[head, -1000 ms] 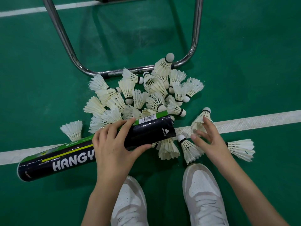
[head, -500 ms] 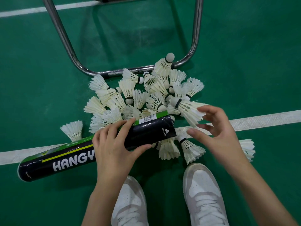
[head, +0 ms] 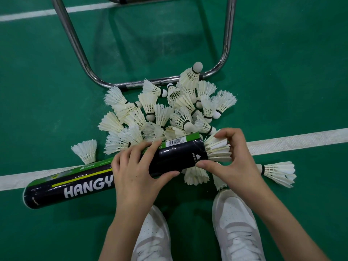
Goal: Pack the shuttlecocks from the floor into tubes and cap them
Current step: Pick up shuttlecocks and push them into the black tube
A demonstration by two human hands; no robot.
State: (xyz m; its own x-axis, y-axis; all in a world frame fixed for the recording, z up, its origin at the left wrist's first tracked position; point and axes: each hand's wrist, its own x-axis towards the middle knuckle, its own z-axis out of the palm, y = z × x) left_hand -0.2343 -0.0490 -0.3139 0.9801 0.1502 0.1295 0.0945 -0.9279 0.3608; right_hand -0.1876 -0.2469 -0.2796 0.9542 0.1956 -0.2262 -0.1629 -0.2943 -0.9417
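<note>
One shuttlecock, lifted off the floor a moment ago, now sits cork-first in the open mouth of the black-and-green tube, only its white feather skirt showing. The right hand pinches that skirt with curled fingers; the left hand wraps the tube near its mouth, held low over the white court line. Many feathered shuttlecocks remain heaped just beyond, so packing looks barely begun.

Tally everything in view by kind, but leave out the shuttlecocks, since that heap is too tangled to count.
Tube: 1
Hands: 2
White shoes: 2
White floor lines: 2
Metal frame: 1
Total: 8
</note>
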